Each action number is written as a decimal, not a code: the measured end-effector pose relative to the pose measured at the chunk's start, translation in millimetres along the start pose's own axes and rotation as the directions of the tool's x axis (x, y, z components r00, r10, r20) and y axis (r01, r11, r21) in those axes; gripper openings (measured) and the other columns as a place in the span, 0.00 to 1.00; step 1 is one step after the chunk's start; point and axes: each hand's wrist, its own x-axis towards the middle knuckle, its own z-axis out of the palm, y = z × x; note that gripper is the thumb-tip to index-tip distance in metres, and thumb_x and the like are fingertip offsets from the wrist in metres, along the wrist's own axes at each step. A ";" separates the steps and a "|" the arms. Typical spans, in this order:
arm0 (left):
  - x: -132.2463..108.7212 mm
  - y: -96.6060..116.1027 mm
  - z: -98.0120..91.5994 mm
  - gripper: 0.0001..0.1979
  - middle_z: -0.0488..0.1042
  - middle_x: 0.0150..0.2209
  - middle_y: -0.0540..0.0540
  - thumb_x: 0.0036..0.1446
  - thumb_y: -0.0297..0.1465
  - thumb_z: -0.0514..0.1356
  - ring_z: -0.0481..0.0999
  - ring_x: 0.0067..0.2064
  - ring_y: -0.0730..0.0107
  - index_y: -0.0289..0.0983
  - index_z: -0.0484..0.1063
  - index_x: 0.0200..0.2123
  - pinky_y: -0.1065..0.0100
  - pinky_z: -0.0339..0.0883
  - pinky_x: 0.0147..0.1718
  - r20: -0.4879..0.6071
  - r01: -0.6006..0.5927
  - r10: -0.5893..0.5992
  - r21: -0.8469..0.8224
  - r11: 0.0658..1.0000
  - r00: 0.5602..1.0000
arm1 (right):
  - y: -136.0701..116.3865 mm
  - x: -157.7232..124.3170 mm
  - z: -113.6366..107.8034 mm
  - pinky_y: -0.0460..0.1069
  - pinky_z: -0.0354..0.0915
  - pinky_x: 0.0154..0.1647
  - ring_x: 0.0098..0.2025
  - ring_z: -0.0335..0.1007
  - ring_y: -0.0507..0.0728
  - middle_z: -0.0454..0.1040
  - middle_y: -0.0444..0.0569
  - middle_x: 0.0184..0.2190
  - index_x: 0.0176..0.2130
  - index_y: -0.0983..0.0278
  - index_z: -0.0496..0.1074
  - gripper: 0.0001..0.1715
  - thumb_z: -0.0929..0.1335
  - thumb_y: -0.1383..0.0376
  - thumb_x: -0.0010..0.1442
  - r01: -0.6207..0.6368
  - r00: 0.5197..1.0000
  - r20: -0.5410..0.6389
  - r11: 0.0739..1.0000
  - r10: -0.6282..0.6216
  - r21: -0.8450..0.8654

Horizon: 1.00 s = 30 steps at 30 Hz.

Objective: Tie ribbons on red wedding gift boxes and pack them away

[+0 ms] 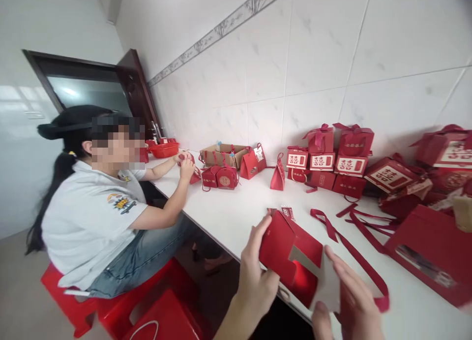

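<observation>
A red paper gift box [280, 244], partly folded with its inside showing, is held between both my hands above the table's front edge. My left hand [256, 276] grips its left side, thumb below and fingers behind the panel. On the right, my right hand [352, 295] has its fingers and thumb around a pale flap of the same box. Just behind the box lie small wrapped sweets [287, 212]. A dark red ribbon [354, 259] trails over the table to the right of the box.
Finished red boxes [322, 162] are stacked along the wall. A large red box with a window [431, 254] lies at right. On the left a co-worker [99, 217] sits handling a red item, near a cardboard carton [214, 158] and a red basin [164, 149]. Red stools [162, 320] stand below.
</observation>
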 end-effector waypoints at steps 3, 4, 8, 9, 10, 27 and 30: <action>2.8 -1.8 -1.8 0.27 0.69 0.55 0.44 0.53 0.26 0.58 0.69 0.56 0.59 0.41 0.62 0.58 0.59 0.65 0.55 -0.023 -0.070 0.074 0.130 0.989 0.997 | -10.8 1.8 1.3 0.59 0.72 0.47 0.61 0.58 0.65 0.60 0.58 0.57 0.58 0.60 0.57 0.30 0.63 0.75 0.58 0.105 0.993 0.054 0.991 -0.100 -0.084; 3.7 -2.9 -2.3 0.27 0.70 0.54 0.44 0.54 0.26 0.58 0.70 0.55 0.60 0.41 0.62 0.58 0.60 0.67 0.54 -0.027 -0.099 0.105 0.171 0.980 0.994 | -13.2 1.7 1.3 0.61 0.70 0.49 0.61 0.57 0.65 0.60 0.58 0.57 0.58 0.60 0.57 0.30 0.63 0.75 0.58 0.154 0.987 0.070 0.982 -0.147 -0.109; 5.9 -10.8 -6.6 0.26 0.70 0.54 0.43 0.58 0.26 0.57 0.71 0.54 0.62 0.41 0.61 0.59 0.64 0.69 0.52 -0.022 -0.229 0.247 0.309 0.923 0.969 | -21.1 -0.3 -3.8 0.61 0.69 0.50 0.62 0.55 0.66 0.59 0.60 0.57 0.53 0.63 0.59 0.23 0.63 0.73 0.58 0.234 0.968 0.120 0.963 -0.219 -0.136; 6.3 -13.5 -8.7 0.26 0.70 0.55 0.43 0.58 0.26 0.56 0.71 0.54 0.62 0.41 0.60 0.60 0.64 0.69 0.52 -0.017 -0.265 0.289 0.348 0.899 0.957 | -23.0 0.6 -7.0 0.59 0.70 0.48 0.61 0.56 0.66 0.59 0.60 0.56 0.52 0.64 0.61 0.18 0.63 0.69 0.61 0.209 0.970 0.148 0.970 -0.190 -0.124; 6.8 -16.1 -11.4 0.27 0.69 0.55 0.42 0.58 0.25 0.56 0.71 0.54 0.62 0.41 0.58 0.61 0.63 0.69 0.53 -0.008 -0.310 0.340 0.391 0.867 0.940 | -24.7 3.0 -10.7 0.58 0.71 0.46 0.60 0.58 0.65 0.61 0.59 0.55 0.50 0.63 0.62 0.15 0.61 0.64 0.63 0.174 0.970 0.189 0.979 -0.152 -0.106; 15.2 -17.6 -24.1 0.20 0.74 0.50 0.44 0.60 0.26 0.51 0.75 0.50 0.60 0.40 0.67 0.55 0.58 0.70 0.51 0.087 -0.498 0.502 0.351 0.793 0.860 | -30.9 65.0 -14.9 0.50 0.73 0.32 0.35 0.76 0.57 0.74 0.53 0.45 0.53 0.63 0.66 0.21 0.62 0.67 0.59 0.086 0.865 0.495 0.949 0.080 -0.302; 17.2 -10.0 -22.1 0.11 0.79 0.41 0.45 0.59 0.32 0.56 0.79 0.42 0.62 0.38 0.77 0.41 0.65 0.74 0.41 -0.085 -0.193 0.210 0.175 0.965 0.974 | -27.9 62.3 -20.8 0.45 0.70 0.29 0.28 0.72 0.52 0.76 0.47 0.34 0.44 0.62 0.72 0.15 0.59 0.66 0.64 0.039 0.892 0.450 0.979 0.055 -0.198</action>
